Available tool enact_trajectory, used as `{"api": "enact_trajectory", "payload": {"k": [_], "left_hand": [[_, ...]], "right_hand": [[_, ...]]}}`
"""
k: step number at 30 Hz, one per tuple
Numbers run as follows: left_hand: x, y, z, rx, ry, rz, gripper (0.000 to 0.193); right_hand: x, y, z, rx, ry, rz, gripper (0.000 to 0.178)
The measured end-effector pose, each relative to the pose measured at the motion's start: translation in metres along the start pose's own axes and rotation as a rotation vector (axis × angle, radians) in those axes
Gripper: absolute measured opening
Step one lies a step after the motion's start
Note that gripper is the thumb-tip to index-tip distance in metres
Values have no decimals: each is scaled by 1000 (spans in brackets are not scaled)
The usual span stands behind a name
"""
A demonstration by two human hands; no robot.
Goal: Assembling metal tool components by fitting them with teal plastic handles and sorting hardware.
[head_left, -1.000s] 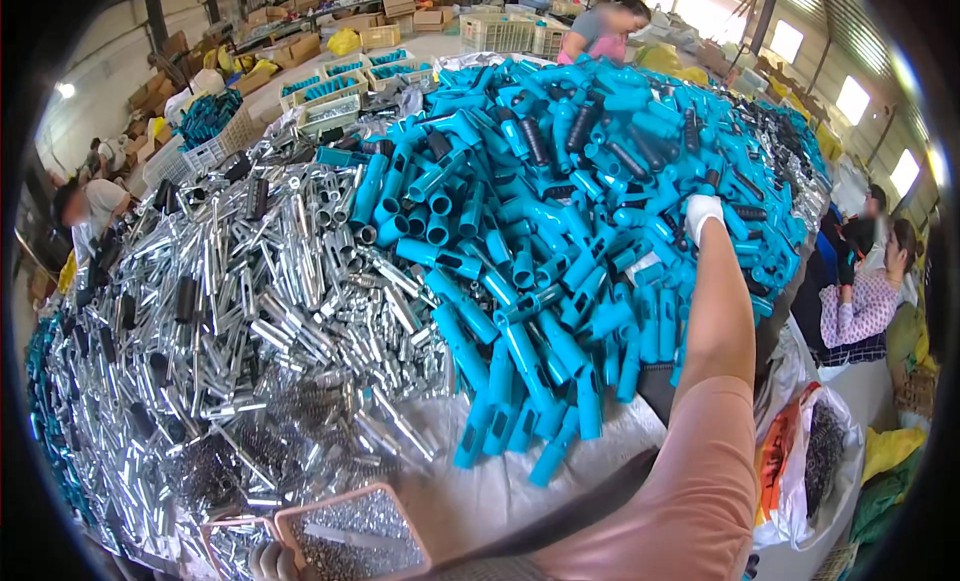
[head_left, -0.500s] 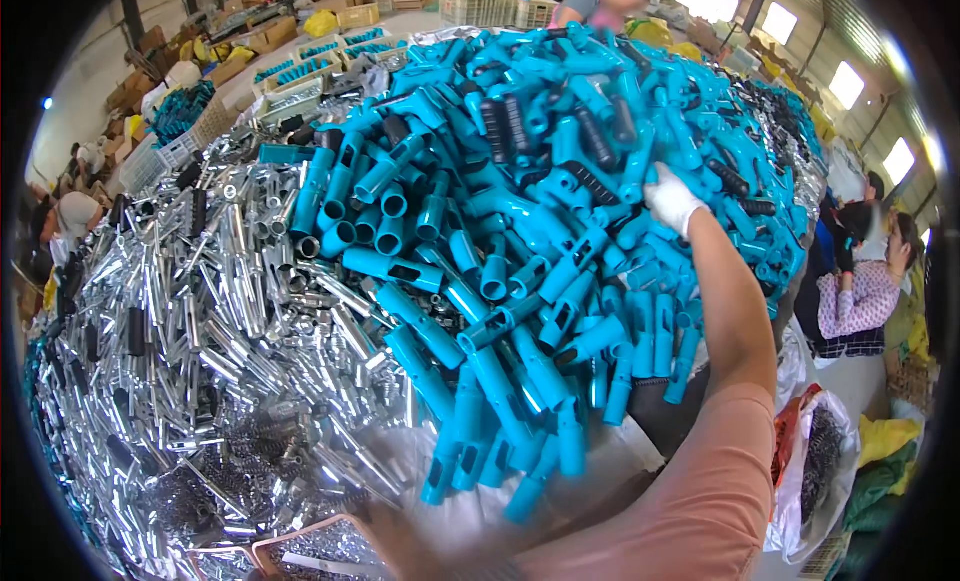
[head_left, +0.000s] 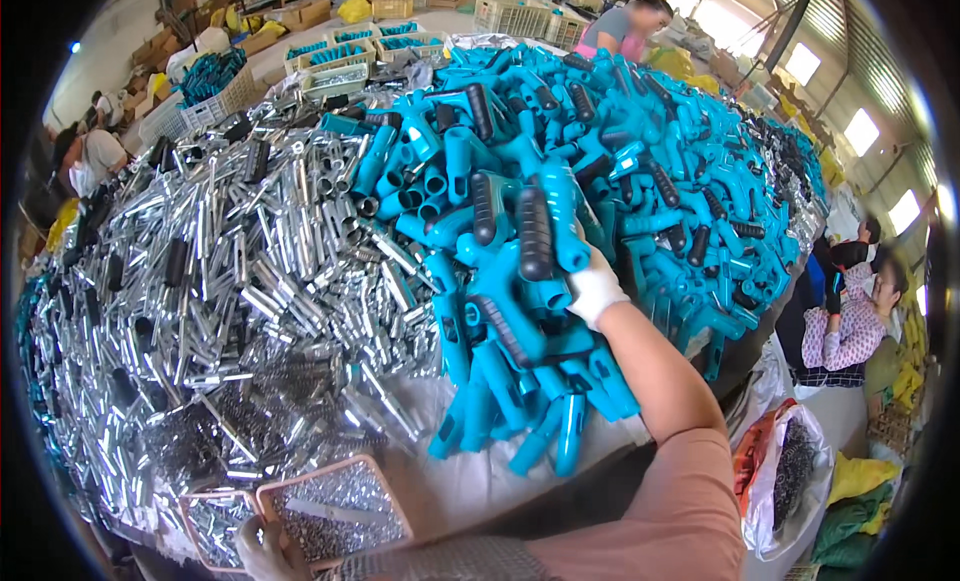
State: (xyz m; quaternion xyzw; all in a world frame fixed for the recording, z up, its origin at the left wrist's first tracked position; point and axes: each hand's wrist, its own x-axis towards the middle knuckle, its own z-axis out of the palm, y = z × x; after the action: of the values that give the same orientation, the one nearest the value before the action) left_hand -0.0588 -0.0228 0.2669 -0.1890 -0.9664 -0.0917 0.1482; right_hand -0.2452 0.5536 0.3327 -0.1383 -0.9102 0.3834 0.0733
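Note:
A large heap of teal plastic tool handles (head_left: 500, 301), several with black ribbed grips (head_left: 536, 236), spreads across the work surface. My right hand (head_left: 597, 289), in a white glove, reaches into the heap's near side and presses against the teal handles there. Its fingers are hidden behind them. At the lower left, my left hand (head_left: 263, 549), gloved too, is at the rim of a pink-framed tray (head_left: 335, 509) of small shiny metal parts. A smaller tray (head_left: 220, 529) lies beside it. Blur and the picture's edge obscure the left fingers.
Loose metal tubes (head_left: 230, 251) cover the left side, with dark springs (head_left: 270, 396) nearer me. An open white sack (head_left: 795, 481) of dark pieces stands at right. Other people are at the far side (head_left: 620, 29), right (head_left: 850, 321) and left (head_left: 95, 161). Crates (head_left: 215, 101) stand behind.
My right hand has come nearer and leftward, and teal handles with black grips have slid toward me. The view has shifted, and my left hand and the trays now show more fully.

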Motion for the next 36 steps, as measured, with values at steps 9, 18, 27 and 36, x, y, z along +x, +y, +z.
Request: {"api": "enact_trajectory", "payload": {"k": [9,18,27,36], "left_hand": [[12,7,-6,-7,131,72,44],[3,4,-22,-132,241,72,51],[-6,22,-106,-192,450,386,55],[-44,35,-117,-971,-358,19,65]], "right_hand": [[38,-54,14,-524,449,-45,62],[-33,-155,-12,-184,580,-274,57],[-248,-221,65,-434,74,-1179,54],[-320,-257,154,-283,-272,-1473,26]]}}
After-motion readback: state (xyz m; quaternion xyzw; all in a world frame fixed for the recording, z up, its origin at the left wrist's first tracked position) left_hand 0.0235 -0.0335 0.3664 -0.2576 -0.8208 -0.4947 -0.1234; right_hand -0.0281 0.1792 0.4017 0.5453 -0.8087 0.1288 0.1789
